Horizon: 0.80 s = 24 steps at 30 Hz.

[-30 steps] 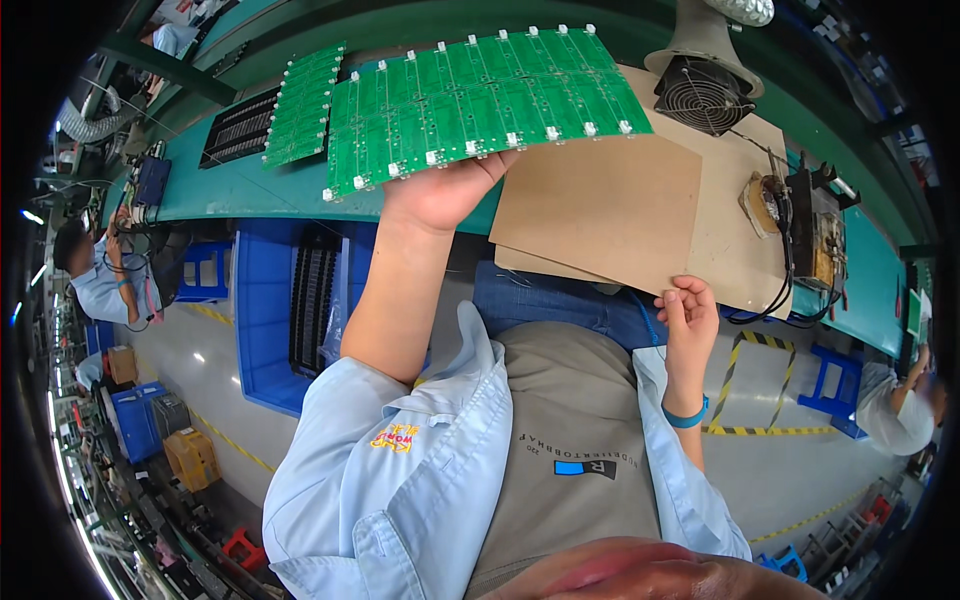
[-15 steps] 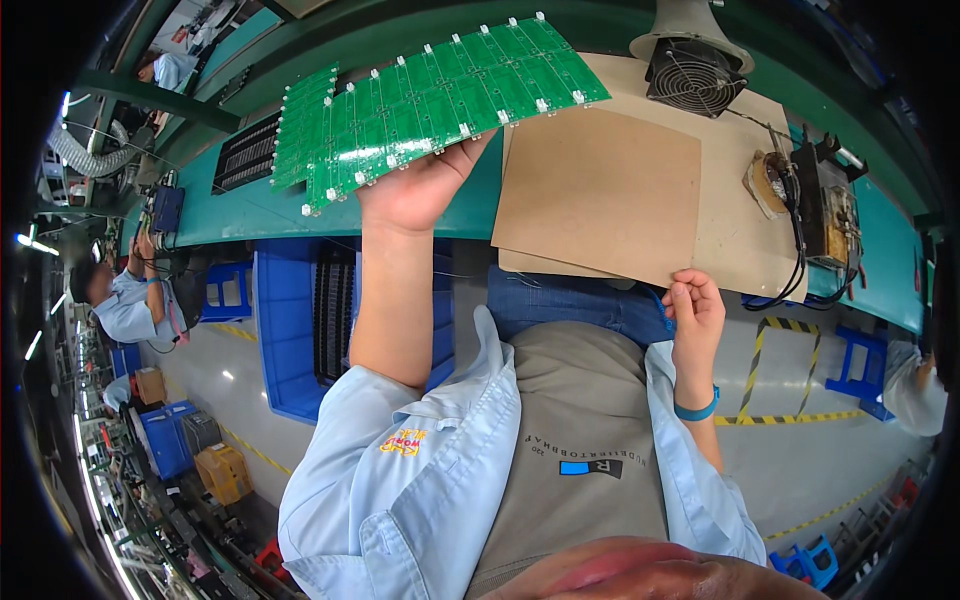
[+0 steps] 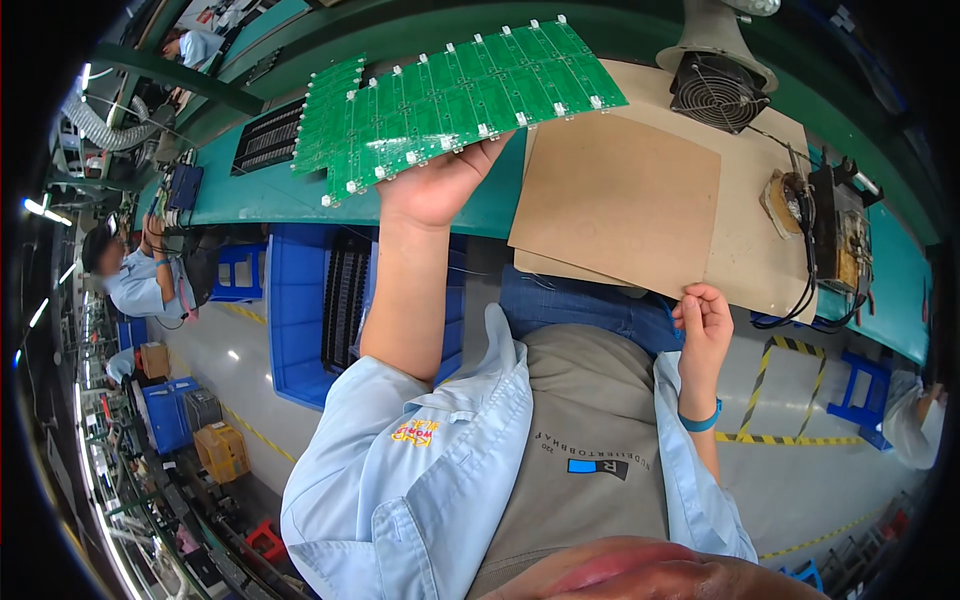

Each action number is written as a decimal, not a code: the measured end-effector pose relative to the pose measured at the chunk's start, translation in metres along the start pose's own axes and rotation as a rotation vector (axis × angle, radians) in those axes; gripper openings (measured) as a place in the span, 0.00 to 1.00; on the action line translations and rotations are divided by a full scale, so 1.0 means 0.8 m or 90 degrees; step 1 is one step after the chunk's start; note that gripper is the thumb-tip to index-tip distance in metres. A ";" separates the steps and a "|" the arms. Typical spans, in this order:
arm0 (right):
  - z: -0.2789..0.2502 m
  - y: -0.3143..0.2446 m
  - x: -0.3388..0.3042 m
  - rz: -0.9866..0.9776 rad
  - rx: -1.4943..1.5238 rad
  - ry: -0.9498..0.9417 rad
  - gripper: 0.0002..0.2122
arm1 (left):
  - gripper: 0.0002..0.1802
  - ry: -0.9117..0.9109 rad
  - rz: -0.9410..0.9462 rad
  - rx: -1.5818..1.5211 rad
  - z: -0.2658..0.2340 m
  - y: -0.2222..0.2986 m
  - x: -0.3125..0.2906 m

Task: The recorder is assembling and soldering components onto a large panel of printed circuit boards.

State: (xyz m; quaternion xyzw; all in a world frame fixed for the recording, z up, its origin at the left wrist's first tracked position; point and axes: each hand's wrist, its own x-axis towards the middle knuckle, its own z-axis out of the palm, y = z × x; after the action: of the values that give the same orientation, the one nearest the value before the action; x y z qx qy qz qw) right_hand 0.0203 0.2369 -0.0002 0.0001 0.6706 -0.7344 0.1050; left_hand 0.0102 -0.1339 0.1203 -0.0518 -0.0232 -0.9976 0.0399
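My left hand [image 3: 437, 187] is raised over the bench and grips a large green circuit board panel [image 3: 470, 95] by its near edge, from below. Small white connectors line the panel's long edges, and it hangs tilted above the surface. A second green board [image 3: 327, 115] with similar white parts shows behind its left end; whether my hand holds that one too is hidden. At the near corner of a brown cardboard sheet [image 3: 620, 195], my right hand [image 3: 706, 318] has its fingers curled and pinched on the edge. That sheet lies on another cardboard piece and overhangs the bench edge.
A fan [image 3: 718, 93] stands at the back right, and a metal fixture with black cables [image 3: 840, 225] sits right. On the green bench [image 3: 225, 200] lies a black slotted rack [image 3: 268, 138]. A blue bin [image 3: 300, 330] stands below, left. Another person [image 3: 140, 285] works far left.
The whole view has shifted slightly, so the scene sits a little farther right and lower. Both hands keep their holds, with little movement of the panel or the cardboard sheet.
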 end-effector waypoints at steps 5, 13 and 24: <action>-0.001 0.001 0.001 -0.008 -0.006 -0.003 0.05 | 0.27 0.026 0.008 -0.002 -0.002 0.001 -0.002; 0.003 0.002 0.002 -0.026 -0.006 0.001 0.05 | 0.26 -0.030 -0.009 -0.013 -0.002 -0.003 -0.002; -0.032 -0.010 -0.008 -0.037 0.200 0.070 0.12 | 0.33 0.008 0.026 -0.033 -0.009 0.002 -0.008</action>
State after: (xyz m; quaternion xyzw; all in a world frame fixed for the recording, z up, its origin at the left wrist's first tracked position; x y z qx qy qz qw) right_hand 0.0219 0.2640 0.0057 0.0373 0.5522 -0.8316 0.0456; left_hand 0.0158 -0.1351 0.1123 -0.0472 0.0038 -0.9971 0.0590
